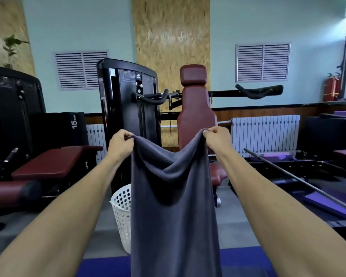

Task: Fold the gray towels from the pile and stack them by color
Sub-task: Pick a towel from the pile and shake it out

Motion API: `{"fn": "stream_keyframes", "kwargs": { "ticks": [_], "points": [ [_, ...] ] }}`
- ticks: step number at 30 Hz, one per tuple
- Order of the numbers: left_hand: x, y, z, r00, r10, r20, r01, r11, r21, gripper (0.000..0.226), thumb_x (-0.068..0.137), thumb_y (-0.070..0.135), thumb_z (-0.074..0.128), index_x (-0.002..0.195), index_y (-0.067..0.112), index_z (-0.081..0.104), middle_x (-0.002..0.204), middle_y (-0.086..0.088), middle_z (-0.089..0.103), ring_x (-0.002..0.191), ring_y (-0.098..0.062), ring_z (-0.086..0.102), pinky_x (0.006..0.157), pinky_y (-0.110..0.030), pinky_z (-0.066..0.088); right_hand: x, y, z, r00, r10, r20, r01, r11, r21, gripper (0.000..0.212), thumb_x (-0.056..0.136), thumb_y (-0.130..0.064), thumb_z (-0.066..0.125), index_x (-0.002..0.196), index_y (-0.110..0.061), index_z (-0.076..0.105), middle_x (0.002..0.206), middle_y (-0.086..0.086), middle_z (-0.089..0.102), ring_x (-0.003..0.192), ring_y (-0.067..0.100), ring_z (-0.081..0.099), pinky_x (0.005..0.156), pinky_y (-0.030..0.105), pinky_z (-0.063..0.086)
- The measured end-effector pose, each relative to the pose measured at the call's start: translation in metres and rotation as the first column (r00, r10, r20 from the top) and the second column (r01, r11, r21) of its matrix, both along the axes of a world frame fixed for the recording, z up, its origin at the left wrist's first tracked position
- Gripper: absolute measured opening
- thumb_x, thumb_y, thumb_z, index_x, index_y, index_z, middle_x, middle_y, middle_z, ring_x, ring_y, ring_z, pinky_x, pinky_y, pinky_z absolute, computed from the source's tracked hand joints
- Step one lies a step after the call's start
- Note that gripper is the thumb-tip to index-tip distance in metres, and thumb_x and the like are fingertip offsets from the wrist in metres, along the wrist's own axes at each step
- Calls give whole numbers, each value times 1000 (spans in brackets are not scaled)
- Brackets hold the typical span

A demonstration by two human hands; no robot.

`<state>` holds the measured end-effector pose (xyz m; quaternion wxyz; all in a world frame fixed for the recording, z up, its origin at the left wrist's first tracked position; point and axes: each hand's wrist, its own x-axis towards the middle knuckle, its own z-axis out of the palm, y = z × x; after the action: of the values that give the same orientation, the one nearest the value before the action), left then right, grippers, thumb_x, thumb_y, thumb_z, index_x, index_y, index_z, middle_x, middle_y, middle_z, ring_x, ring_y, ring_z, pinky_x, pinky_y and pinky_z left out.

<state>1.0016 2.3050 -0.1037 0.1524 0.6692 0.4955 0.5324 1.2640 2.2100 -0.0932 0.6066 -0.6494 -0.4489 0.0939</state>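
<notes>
Weight machine [128,108]: black upright housing with handles, standing against the far wall, centre left. Attached seat [196,116] in dark red padding, upright back and headrest, directly behind the raised hands.

Padded bench [54,162]: dark red, low, left of the machine; a second red pad lies nearer the camera at the left edge.

Radiator [266,132]: white, ribbed, along the wall at right, below a louvred vent [263,61]. A matching vent sits at left above the black plyo box [68,126] marked "15cm".

Gray towel [174,206]: the task's item. Held up in mid-air at the centre of the view, hanging lengthwise from its two top corners, top edge sagging in a deep dip between the hands. The lower end runs out of the bottom of the frame, so its end cannot be seen. It hangs in front of the seat and partly covers the basket.

Blue mat [102,266]: on the floor at the bottom edge, either side of the towel.

Laundry basket [121,214]: white plastic, heart-shaped holes, standing on the floor just left of and behind the towel. Contents cannot be told.

Barbell bar [300,180]: bare steel, slanting across the floor equipment at right.

Left hand [121,143]: arm outstretched, fingers closed tight in a pinch on the towel's upper left corner.

Right hand [218,137]: arm outstretched, fingers curled shut around the upper right corner.
</notes>
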Motion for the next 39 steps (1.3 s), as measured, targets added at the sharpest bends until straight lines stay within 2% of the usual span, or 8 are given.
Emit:
{"fn": "stream_keyframes", "kwargs": {
  "ticks": [5, 9, 13, 19, 25, 29, 34, 39],
  "points": [
    [7, 47, 49, 993, -50, 104, 41, 995, 89, 14, 93, 5, 55, 93, 16, 64, 95, -6, 65, 93, -25, 63, 84, -33, 51, 5, 45, 34, 997, 14, 80, -28, 984, 176, 10, 97, -21, 52, 94, -18, 61, 99, 1, 64, 94, 20, 59, 87, 35, 50],
    [-5, 75, 78, 955, -139, 261, 102, 984, 148, 23, 88, 5, 54, 81, 25, 61, 100, -11, 69, 103, -34, 66, 97, -48, 52, 7, 63, 52, 997, 28, 70, -47, 958, 284, 8, 99, -21, 50, 94, -19, 56, 93, -4, 59, 87, 15, 55, 76, 28, 41],
    [-11, 89, 75, 940, -194, 280, 148, 973, 177, 22, 84, 7, 54, 80, 27, 62, 103, -13, 70, 105, -35, 66, 97, -52, 52, 7, 67, 49, 992, 35, 121, -69, 956, 286, 8, 101, -20, 49, 98, -17, 56, 89, -9, 55, 80, 6, 51, 63, 18, 36],
    [-7, 43, 51, 981, -95, 169, 65, 982, 177, 20, 95, 6, 55, 84, 23, 59, 82, 6, 59, 79, -14, 57, 75, -28, 45, 5, 52, 26, 994, 10, 105, -35, 970, 239, 11, 99, -21, 50, 96, -17, 60, 95, 0, 62, 85, 15, 59, 67, 22, 40],
    [-23, -7, 5, 998, -44, 52, 37, 990, 140, 7, 96, 11, 57, 94, 17, 62, 79, 8, 60, 71, -7, 55, 63, -17, 41, -2, 6, -13, 976, -21, 215, 4, 997, 80, 18, 98, -22, 52, 96, -14, 68, 93, 7, 69, 86, 23, 67, 73, 32, 55],
    [-29, -53, -28, 999, -50, -11, 51, 997, 63, 7, 95, 10, 59, 94, 15, 64, 77, 8, 60, 67, -7, 54, 61, -22, 42, -16, -36, -46, 967, -11, 254, 6, 1000, 18, 17, 97, -27, 54, 103, -18, 67, 102, 10, 68, 89, 26, 67, 81, 41, 58],
    [-35, -122, -48, 989, -113, 98, 110, 993, 38, 10, 94, 6, 59, 91, 14, 63, 74, 4, 62, 65, -8, 55, 64, -22, 47, -40, -97, -68, 949, -14, 314, 3, 999, 38, 18, 97, -31, 56, 105, -19, 68, 105, 3, 67, 91, 16, 61, 77, 30, 53],
    [-36, -194, -65, 960, -194, 202, 200, 980, -8, 14, 96, 8, 59, 87, 17, 65, 71, 3, 60, 47, 8, 52, 46, -9, 41, -56, -164, -88, 941, 13, 338, -44, 995, 85, 16, 95, -26, 59, 97, -16, 72, 91, -2, 69, 87, 14, 62, 76, 26, 52]
  ]
}}
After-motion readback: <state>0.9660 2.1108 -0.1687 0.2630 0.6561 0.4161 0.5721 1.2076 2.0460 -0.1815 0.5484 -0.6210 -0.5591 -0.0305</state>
